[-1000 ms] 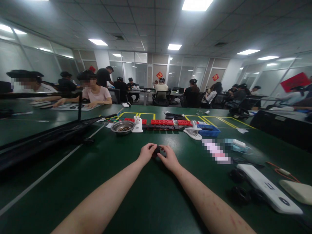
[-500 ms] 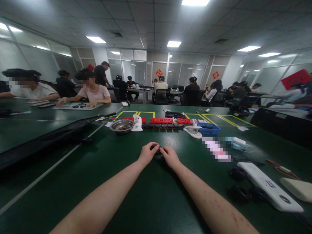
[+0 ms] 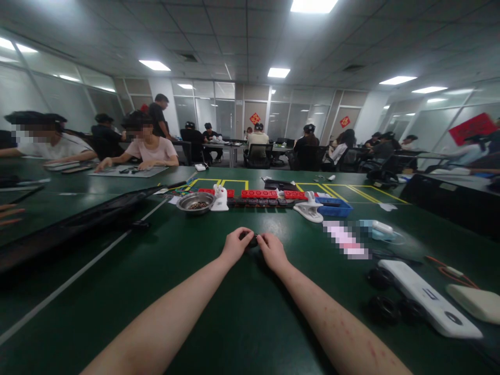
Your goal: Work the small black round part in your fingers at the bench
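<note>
Between my two hands is a small black part [image 3: 253,240], low over the green table [image 3: 250,312]; most of it is covered by fingers, so I cannot make out its kind. My left hand [image 3: 235,245] grips it from the left with bent fingers and thumb. On the other side my right hand [image 3: 272,250] is closed, its fingertips pressed against the part. Beyond the hands stand a metal bowl [image 3: 182,204] with small pieces in it, two white clamp-like stands [image 3: 221,199] and a row of red blocks [image 3: 260,194] above dark ones.
A blue tray [image 3: 336,209] is at the back right. Nearer on the right lie a white device with black wheels [image 3: 425,294] and a cream-coloured case [image 3: 472,302]. A long black bag [image 3: 78,224] stretches along the left. Several people sit around; a co-worker's hand [image 3: 10,214] shows at the left edge.
My hands have barely moved around the black part. A co-worker's hand has come into view at the left edge.
</note>
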The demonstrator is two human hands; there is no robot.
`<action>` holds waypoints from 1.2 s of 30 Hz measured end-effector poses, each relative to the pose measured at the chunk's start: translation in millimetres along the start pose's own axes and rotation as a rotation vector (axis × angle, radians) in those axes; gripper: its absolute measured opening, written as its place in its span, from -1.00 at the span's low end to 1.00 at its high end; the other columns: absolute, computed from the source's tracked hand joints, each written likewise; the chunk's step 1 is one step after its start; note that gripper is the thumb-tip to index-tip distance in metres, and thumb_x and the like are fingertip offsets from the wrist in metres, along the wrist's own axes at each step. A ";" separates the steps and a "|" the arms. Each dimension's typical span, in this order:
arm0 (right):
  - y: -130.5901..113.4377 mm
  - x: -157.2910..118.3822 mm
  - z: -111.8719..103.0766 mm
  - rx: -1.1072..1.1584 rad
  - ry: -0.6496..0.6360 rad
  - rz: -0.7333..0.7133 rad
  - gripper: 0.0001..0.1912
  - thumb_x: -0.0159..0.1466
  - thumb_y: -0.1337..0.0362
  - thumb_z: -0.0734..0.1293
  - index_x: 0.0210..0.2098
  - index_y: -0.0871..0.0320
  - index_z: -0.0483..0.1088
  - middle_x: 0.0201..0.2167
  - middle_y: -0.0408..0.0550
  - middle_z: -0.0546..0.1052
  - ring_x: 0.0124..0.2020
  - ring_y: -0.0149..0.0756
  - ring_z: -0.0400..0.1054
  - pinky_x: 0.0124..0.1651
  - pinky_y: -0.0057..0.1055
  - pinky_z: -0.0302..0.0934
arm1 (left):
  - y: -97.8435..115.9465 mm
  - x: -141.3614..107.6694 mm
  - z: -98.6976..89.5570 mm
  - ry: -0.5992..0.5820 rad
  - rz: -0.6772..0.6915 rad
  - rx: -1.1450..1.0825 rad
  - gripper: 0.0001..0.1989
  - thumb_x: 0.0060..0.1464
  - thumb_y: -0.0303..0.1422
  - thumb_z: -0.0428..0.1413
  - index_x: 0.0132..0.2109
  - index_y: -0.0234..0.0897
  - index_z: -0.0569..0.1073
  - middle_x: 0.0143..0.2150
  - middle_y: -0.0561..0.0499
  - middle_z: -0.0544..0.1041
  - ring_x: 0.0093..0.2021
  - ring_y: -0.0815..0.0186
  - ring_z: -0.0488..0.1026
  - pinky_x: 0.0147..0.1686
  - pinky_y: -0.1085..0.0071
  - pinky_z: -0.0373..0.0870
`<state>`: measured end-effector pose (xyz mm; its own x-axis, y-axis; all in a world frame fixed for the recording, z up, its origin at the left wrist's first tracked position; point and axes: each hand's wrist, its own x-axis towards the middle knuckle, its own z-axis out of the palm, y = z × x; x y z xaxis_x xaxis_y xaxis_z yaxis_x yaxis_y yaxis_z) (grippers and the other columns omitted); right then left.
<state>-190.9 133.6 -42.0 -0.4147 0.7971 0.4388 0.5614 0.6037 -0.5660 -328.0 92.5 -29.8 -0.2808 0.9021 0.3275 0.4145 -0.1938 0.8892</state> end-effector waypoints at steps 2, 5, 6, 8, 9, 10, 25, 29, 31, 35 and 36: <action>1.3 0.6 0.1 -0.016 -0.019 0.014 -0.54 0.25 0.09 -0.01 -0.53 0.20 0.33 -0.52 -0.05 0.36 -0.41 -0.34 0.20 -0.32 -0.42 0.03 | 4.4 -2.7 -0.6 0.002 0.049 0.042 -0.72 -0.11 -0.18 0.02 -0.34 -0.30 0.43 -0.38 0.00 0.45 -0.36 0.32 0.39 -0.34 0.44 0.33; 2.9 2.1 0.5 -0.008 -0.039 -0.003 -0.51 0.25 0.09 -0.01 -0.59 0.20 0.32 -0.58 -0.07 0.34 -0.46 -0.36 0.18 -0.37 -0.44 0.02 | 7.8 -5.2 -1.0 -0.019 0.115 0.094 -0.73 -0.09 -0.19 0.00 -0.32 -0.29 0.43 -0.37 0.01 0.46 -0.34 0.32 0.38 -0.30 0.43 0.32; 3.4 2.8 0.7 -0.002 -0.044 -0.013 -0.53 0.25 0.10 0.00 -0.60 0.20 0.32 -0.58 -0.08 0.33 -0.47 -0.37 0.18 -0.38 -0.45 0.02 | 7.5 -5.2 -0.8 -0.025 0.120 0.095 -0.73 -0.09 -0.19 0.00 -0.31 -0.29 0.43 -0.36 0.00 0.46 -0.34 0.32 0.38 -0.31 0.44 0.32; 4.0 4.1 0.9 0.011 -0.044 -0.030 -0.57 0.24 0.11 0.04 -0.58 0.21 0.32 -0.57 -0.09 0.32 -0.46 -0.38 0.18 -0.38 -0.46 0.03 | 4.2 -3.4 0.0 -0.033 0.074 0.042 -0.71 -0.10 -0.18 0.01 -0.29 -0.28 0.43 -0.34 -0.01 0.46 -0.33 0.31 0.39 -0.34 0.46 0.34; 4.2 4.6 1.0 0.016 -0.042 -0.036 -0.62 0.22 0.12 0.07 -0.55 0.21 0.32 -0.55 -0.10 0.32 -0.45 -0.39 0.18 -0.37 -0.47 0.04 | 1.3 -1.8 0.6 -0.035 0.036 0.004 -0.70 -0.11 -0.18 0.02 -0.29 -0.29 0.42 -0.34 -0.02 0.46 -0.34 0.31 0.39 -0.37 0.46 0.35; 4.1 4.7 0.9 0.026 -0.038 -0.044 -0.68 0.20 0.14 0.11 -0.50 0.21 0.33 -0.52 -0.09 0.33 -0.42 -0.38 0.19 -0.35 -0.47 0.05 | -2.1 0.3 1.3 -0.040 -0.004 -0.034 -0.69 -0.10 -0.17 0.01 -0.28 -0.30 0.42 -0.34 -0.02 0.46 -0.36 0.32 0.40 -0.40 0.47 0.35; 2.5 0.7 1.2 0.062 0.034 -0.039 -0.71 0.22 0.14 0.08 -0.24 0.18 0.28 -0.34 -0.06 0.35 -0.29 -0.33 0.21 -0.22 -0.42 0.08 | -3.0 -0.7 1.7 -0.033 0.011 -0.015 -0.72 -0.10 -0.17 0.01 -0.34 -0.31 0.42 -0.42 0.01 0.45 -0.40 0.33 0.39 -0.42 0.47 0.33; 2.4 0.8 -0.8 0.037 0.047 -0.027 -0.63 0.26 0.13 0.00 -0.44 0.18 0.30 -0.45 -0.07 0.35 -0.37 -0.35 0.19 -0.30 -0.44 0.05 | 7.4 -5.7 -0.3 -0.033 0.113 0.083 -0.74 -0.09 -0.20 0.01 -0.31 -0.27 0.43 -0.37 0.02 0.46 -0.34 0.33 0.38 -0.31 0.44 0.29; 1.8 0.5 -1.3 0.031 0.050 -0.026 -0.58 0.26 0.12 -0.02 -0.51 0.19 0.30 -0.49 -0.06 0.33 -0.40 -0.35 0.18 -0.32 -0.43 0.03 | 10.9 -7.4 -0.5 -0.036 0.156 0.118 -0.74 -0.08 -0.21 0.00 -0.30 -0.27 0.42 -0.35 0.02 0.46 -0.33 0.33 0.38 -0.30 0.44 0.29; 2.0 1.8 -0.2 0.050 0.017 -0.042 -0.57 0.25 0.12 0.02 -0.56 0.20 0.31 -0.53 -0.08 0.30 -0.42 -0.37 0.18 -0.32 -0.43 0.04 | 13.0 -8.4 -0.3 -0.036 0.181 0.108 -0.74 -0.08 -0.21 0.00 -0.30 -0.28 0.42 -0.34 0.01 0.46 -0.30 0.32 0.38 -0.27 0.43 0.29; 2.3 2.5 0.1 0.061 0.007 -0.049 -0.58 0.25 0.13 0.03 -0.57 0.21 0.31 -0.53 -0.08 0.30 -0.42 -0.38 0.18 -0.31 -0.44 0.05 | 12.1 -7.9 -0.2 -0.036 0.172 0.095 -0.73 -0.08 -0.21 0.01 -0.29 -0.29 0.42 -0.33 0.01 0.46 -0.30 0.32 0.38 -0.27 0.43 0.29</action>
<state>-190.8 137.0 -42.2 -0.4359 0.7666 0.4715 0.4957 0.6418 -0.5852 -320.9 83.0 -21.6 -0.1687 0.8722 0.4591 0.5336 -0.3108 0.7865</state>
